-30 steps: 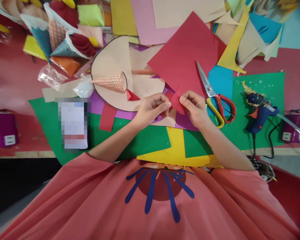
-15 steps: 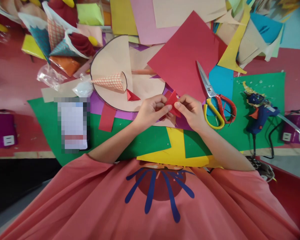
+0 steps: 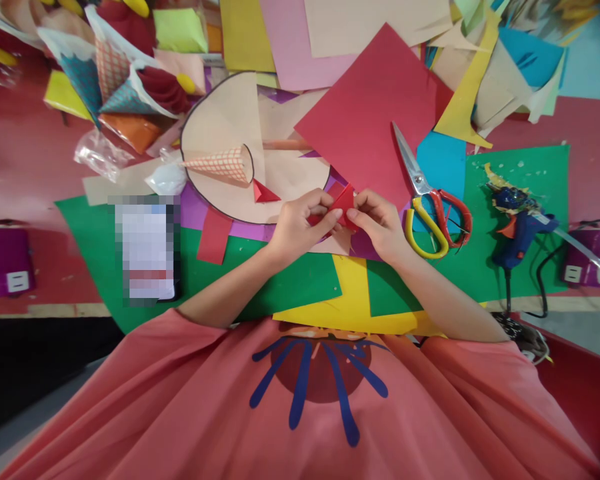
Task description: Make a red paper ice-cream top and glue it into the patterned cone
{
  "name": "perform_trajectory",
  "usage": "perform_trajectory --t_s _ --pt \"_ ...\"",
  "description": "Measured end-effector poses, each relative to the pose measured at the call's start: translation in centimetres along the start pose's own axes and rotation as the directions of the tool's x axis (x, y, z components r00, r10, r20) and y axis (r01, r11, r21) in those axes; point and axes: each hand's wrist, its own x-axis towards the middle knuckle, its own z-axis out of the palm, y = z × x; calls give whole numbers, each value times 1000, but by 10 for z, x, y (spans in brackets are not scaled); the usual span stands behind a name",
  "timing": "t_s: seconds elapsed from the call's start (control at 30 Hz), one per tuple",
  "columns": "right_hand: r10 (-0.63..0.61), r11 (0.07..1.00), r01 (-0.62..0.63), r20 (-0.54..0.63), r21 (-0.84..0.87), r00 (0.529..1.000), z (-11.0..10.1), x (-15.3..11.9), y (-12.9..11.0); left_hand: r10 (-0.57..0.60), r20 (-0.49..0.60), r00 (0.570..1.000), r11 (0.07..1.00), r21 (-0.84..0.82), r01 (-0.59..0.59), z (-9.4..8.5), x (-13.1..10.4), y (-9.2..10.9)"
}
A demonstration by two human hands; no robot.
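Note:
Between my two hands is a small folded piece of red paper (image 3: 344,200). My left hand (image 3: 303,220) pinches its left side, the thumb lying on top. With thumb and fingertips, my right hand (image 3: 377,217) grips its right edge. Just right of that hand lie scissors (image 3: 419,180) with one yellow and one red handle. A small folded red triangle (image 3: 265,193) and a checked paper cone (image 3: 225,164) rest on the beige round card (image 3: 220,120) beyond my left hand. A large red sheet (image 3: 375,100) lies past my fingers, and a red strip (image 3: 214,237) sits left of my left hand.
A blurred phone (image 3: 147,250) lies at left on the green sheet (image 3: 260,287). The blue glue gun (image 3: 520,237) and its cord are at right. Finished-looking cones (image 3: 115,80) and bagged clay (image 3: 180,28) stand back left; paper scraps (image 3: 510,87) are heaped back right.
The folded red paper has turned a little between my fingers, and its lower point shows less. My right fingertips have shifted slightly left. The things on the table stay where they were.

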Motion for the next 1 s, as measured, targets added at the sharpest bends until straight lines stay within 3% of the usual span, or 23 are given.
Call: perform_trajectory --t_s 0.13,0.43,0.53,0.7,1.0 --pt "-12 1000 11 22 5 1000 0 0 0 93 -48 995 987 133 -86 -1 -1 -4" --pt "0 999 3 77 -42 997 -1 0 1 211 -20 977 944 262 -198 -3 0 -3" --pt "-13 999 16 93 -36 996 -1 0 2 207 1 978 965 165 -204 -3 2 -5" --pt "-29 999 29 17 25 999 1 0 0 59 12 998 987 -148 -56 -1 7 -9" --pt "-43 999 43 5 6 999 2 -1 5 7 -55 998 973 -231 -19 -1 7 -10"
